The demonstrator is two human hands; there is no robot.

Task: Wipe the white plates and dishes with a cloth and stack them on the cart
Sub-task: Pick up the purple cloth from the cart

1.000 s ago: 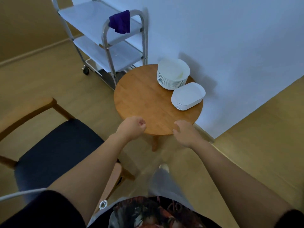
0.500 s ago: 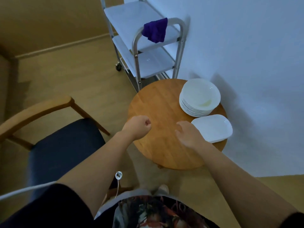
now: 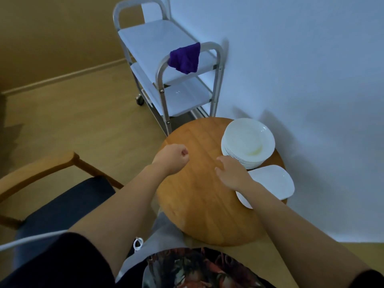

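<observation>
Plates [image 3: 248, 140] wait in a white stack at the far right of a round wooden table [image 3: 199, 200] as a person closes in on them, both hands empty. The left hand [image 3: 171, 159] hangs over the table's left edge, curled into a loose fist around nothing. The right hand [image 3: 231, 173] hovers palm down with fingers relaxed and slightly bent, just short of the stack's near rim. Beside the stack, partly hidden under the right forearm, lie the rectangular dishes [image 3: 272, 181], also piled. A second ago the table sat farther ahead and the hands only reached its near edge; now the person stands against it and the hands are over the tabletop, so the approach looks finished. Wiping has not begun: the purple cloth [image 3: 185, 58] is draped over the handle of the steel cart [image 3: 160, 44] behind the table, its shelves bare of crockery. A blue-seated chair [image 3: 56, 204] stands at left.
</observation>
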